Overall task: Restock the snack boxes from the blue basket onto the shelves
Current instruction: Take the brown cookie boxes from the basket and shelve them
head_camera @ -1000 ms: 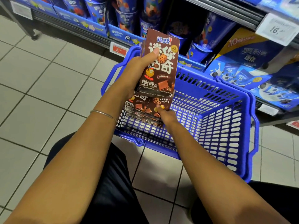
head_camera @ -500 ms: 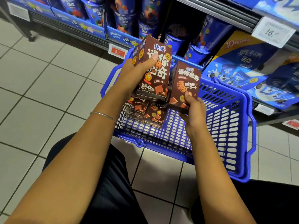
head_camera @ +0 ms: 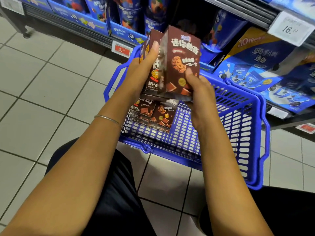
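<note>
The blue basket (head_camera: 238, 126) stands on the tiled floor in front of the low shelves. My left hand (head_camera: 141, 72) grips a small stack of brown snack boxes (head_camera: 150, 43), upright above the basket's far left corner. My right hand (head_camera: 199, 89) holds one more brown snack box (head_camera: 182, 55) by its lower end and presses it against the right side of that stack. More brown boxes (head_camera: 153, 113) lie stacked flat in the basket's left part, just under both hands.
Low shelves (head_camera: 109, 29) behind the basket carry blue cookie tubs and blue multipacks (head_camera: 255, 65). A white price tag (head_camera: 291, 28) hangs at upper right, a red one (head_camera: 121, 49) by the basket's far rim. My dark-trousered knees flank the basket's near side.
My right hand lifted a box out of the basket and brought it up against the stack in my left hand. The left hand's stack turned slightly leftward.
</note>
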A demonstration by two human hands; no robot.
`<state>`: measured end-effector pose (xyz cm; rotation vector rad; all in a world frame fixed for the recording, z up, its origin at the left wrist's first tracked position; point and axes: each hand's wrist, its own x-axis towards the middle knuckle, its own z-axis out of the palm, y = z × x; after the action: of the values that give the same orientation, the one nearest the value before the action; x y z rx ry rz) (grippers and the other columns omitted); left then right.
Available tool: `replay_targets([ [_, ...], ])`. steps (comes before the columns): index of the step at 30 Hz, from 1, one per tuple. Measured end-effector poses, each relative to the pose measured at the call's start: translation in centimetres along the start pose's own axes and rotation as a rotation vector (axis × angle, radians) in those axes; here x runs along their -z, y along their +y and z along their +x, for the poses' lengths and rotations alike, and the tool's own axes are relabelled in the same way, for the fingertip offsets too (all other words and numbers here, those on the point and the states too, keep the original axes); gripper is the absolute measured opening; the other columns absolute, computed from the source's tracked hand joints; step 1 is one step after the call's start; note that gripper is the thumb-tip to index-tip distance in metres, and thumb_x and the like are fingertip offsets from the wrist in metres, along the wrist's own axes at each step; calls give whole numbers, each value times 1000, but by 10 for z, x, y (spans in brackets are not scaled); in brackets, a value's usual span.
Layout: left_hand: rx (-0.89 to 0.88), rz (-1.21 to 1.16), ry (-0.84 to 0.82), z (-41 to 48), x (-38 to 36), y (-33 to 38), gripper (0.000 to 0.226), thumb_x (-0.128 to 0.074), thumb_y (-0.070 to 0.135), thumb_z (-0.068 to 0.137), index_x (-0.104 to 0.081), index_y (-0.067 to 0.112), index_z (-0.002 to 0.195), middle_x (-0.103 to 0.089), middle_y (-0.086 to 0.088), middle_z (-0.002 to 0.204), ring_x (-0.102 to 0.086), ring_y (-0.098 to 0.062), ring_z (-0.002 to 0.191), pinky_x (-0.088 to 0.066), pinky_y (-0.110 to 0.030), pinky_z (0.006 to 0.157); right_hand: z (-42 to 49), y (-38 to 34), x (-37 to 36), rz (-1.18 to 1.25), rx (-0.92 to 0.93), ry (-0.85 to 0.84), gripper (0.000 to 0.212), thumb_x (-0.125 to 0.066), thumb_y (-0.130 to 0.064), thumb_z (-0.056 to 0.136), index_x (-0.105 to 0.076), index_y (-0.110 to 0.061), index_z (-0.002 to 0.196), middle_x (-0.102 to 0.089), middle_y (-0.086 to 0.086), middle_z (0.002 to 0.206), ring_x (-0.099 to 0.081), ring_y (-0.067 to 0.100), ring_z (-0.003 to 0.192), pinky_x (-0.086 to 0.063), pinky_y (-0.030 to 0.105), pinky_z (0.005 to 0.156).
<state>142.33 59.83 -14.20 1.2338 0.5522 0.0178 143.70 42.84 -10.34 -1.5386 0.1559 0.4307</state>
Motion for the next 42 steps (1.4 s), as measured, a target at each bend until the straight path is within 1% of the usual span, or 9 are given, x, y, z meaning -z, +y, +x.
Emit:
replay_targets([
  [6, -53, 4, -52, -5, 0, 3, 72, -34, 82, 95, -69, 31, 130, -81, 0, 117, -78, -19, 109, -63, -40, 94, -7, 1, -31, -17, -45, -2, 41, -68, -44, 94, -55, -18, 122, -73, 2, 120, -71, 19, 107, -55, 44, 95],
  [11, -70, -169, -69, -17, 5, 10, 63, -26, 69, 106, -67, 26, 127, -81, 1, 115, -78, -20, 110, -64, -35, 84, -7, -14, -26, 20, -45, -120, 61, -43, -70, 95, -62, -21, 128, -75, -1, 115, -72, 14, 104, -56, 34, 83],
  [14, -53, -294, -35, -22, 12, 13, 59, -22, 58, 113, -68, 22, 119, -83, 0, 107, -80, -19, 101, -64, -32, 76, 4, 2, -16, 59, -109, 67, 66, -41, -68, 98, -62, -15, 129, -71, 8, 110, -67, 22, 96, -54, 44, 84],
  [16, -35, -361, -24, -27, 15, 15, 59, -22, 55, 114, -68, 19, 117, -83, -1, 102, -81, -20, 95, -65, -33, 73, 18, 29, -19, -127, -139, 146, 52, -49, -50, 103, -62, -2, 117, -68, 20, 110, -66, 31, 99, -51, 57, 95],
  [19, -31, -374, -14, -33, 14, 17, 57, -20, 51, 115, -67, 18, 115, -84, 0, 95, -82, -18, 88, -65, -32, 68, 34, 77, -35, -346, -317, 25, 29, -61, -38, 99, -55, -12, 111, -65, 13, 122, -62, 26, 102, -50, 49, 101],
  [25, -47, -282, 19, -41, 16, 19, 51, -19, 45, 117, -62, 18, 115, -83, 3, 90, -81, -14, 85, -64, -27, 68, 52, 140, -71, -908, -312, -90, 82, -64, -60, 88, -43, -7, 147, -45, 18, 148, -48, 38, 134, -46, 45, 109],
  [34, -41, -193, 86, -42, 18, 20, 50, -21, 45, 117, -64, 20, 109, -82, 7, 83, -81, -10, 79, -62, -24, 63, 56, 136, -71, -457, -246, 127, 48, -63, -16, 95, -36, -9, 134, -59, 16, 127, -62, 28, 105, -46, 27, 70],
  [38, -55, -266, 45, -39, 18, 18, 50, -19, 42, 118, -62, 18, 108, -82, 6, 82, -80, -10, 77, -62, -24, 62, 39, 109, -47, -113, -152, 261, 25, -57, -20, 96, -53, -14, 120, -67, 2, 91, -63, 15, 79, -47, 28, 63],
  [42, -77, -327, 8, -33, 21, 15, 53, -20, 46, 117, -64, 18, 112, -83, 3, 90, -81, -14, 83, -64, -27, 66, 16, 74, -14, 76, 13, 414, 15, -56, -17, 97, -55, -15, 112, -64, -4, 85, -59, 4, 67, -45, 19, 56],
])
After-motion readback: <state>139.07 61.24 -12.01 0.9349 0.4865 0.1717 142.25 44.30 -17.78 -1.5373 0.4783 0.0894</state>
